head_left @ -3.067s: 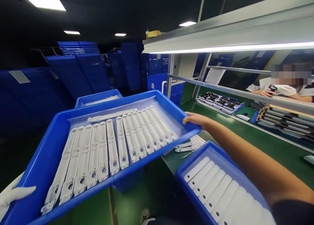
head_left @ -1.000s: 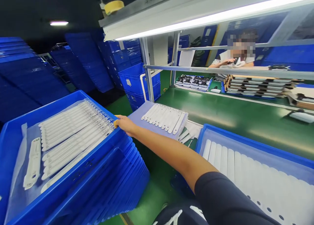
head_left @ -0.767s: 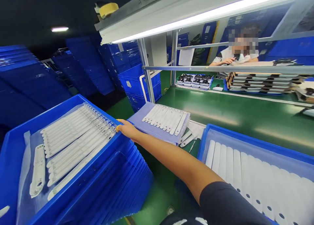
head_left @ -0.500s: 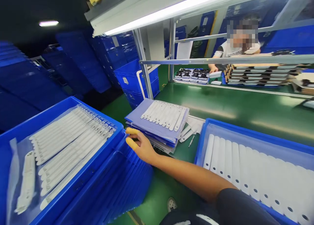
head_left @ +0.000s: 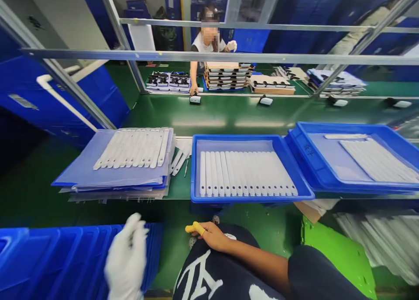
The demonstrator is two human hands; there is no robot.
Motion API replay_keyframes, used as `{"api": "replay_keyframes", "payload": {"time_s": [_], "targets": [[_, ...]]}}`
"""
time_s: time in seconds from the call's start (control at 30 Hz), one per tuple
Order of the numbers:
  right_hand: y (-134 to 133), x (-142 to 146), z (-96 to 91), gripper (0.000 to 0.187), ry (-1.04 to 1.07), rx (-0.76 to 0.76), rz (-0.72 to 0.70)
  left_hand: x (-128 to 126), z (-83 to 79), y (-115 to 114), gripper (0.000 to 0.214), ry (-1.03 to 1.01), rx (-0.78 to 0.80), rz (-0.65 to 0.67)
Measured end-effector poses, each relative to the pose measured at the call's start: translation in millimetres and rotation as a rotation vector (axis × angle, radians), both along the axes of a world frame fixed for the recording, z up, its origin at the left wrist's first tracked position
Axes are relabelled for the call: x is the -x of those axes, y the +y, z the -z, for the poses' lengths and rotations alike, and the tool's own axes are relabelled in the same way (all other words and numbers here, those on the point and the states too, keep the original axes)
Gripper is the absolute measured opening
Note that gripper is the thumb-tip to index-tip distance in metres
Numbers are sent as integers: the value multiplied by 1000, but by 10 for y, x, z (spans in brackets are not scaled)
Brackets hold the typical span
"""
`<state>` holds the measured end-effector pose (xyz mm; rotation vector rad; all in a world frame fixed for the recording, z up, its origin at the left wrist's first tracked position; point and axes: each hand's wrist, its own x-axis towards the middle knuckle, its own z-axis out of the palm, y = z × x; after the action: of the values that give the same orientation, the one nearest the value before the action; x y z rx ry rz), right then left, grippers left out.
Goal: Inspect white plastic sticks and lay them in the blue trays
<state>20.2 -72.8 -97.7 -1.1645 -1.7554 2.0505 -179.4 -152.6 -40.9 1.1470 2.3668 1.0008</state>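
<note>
The left hand point(head_left: 127, 258) wears a white glove. It stands up with its fingers close together, just above the edge of a stack of blue trays point(head_left: 81, 256) that lie on their sides. The glove is a bit blurred, so I cannot tell if it holds anything. The right hand point(head_left: 209, 236) is bare, with yellow finger caps point(head_left: 193, 227) on two fingers. It lies loose and a little open against the person's dark shirt point(head_left: 209, 274), and it holds nothing. The right arm bends in across the body from the right.

In front of both hands is a strip of green floor point(head_left: 262, 221), and past that is the near edge of the green bench point(head_left: 229, 116). Straight ahead of the right hand, a blue tray point(head_left: 252, 198) sits on the bench with a row of white strips point(head_left: 245, 173) in it. A second blue tray point(head_left: 343, 127) touches it on the right and holds more strips. Ahead of the left hand is a pile of blue sheets point(head_left: 111, 177) with white strips point(head_left: 131, 149) on top. Small white parts point(head_left: 178, 160) lie between the pile and the first tray. Across the bench, a co-worker point(head_left: 206, 38) rests a hand point(head_left: 194, 90) on a small white block point(head_left: 195, 99).
</note>
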Motion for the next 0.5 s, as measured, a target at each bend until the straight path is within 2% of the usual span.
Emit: {"api": "replay_keyframes", "payload": {"time_s": [0.1,0.17,0.27,0.33,0.4,0.5], "targets": [[74,-133,-57,59,41,1,35,-376,220,468,31,-76,122,291],[173,-252,-115,53,66,-12,75,-603,386,891,38,-94,238,381],[387,-441,-173,47,94,-35,161,-840,617,1511,42,-74,415,350],[563,-548,-165,46,110,-35,220,-915,728,1816,46,-69,508,328],[759,-632,-120,46,119,-23,275,-934,788,2007,51,-69,570,313],[1070,-714,-34,48,106,11,341,-910,770,2106,49,-73,590,297]]}}
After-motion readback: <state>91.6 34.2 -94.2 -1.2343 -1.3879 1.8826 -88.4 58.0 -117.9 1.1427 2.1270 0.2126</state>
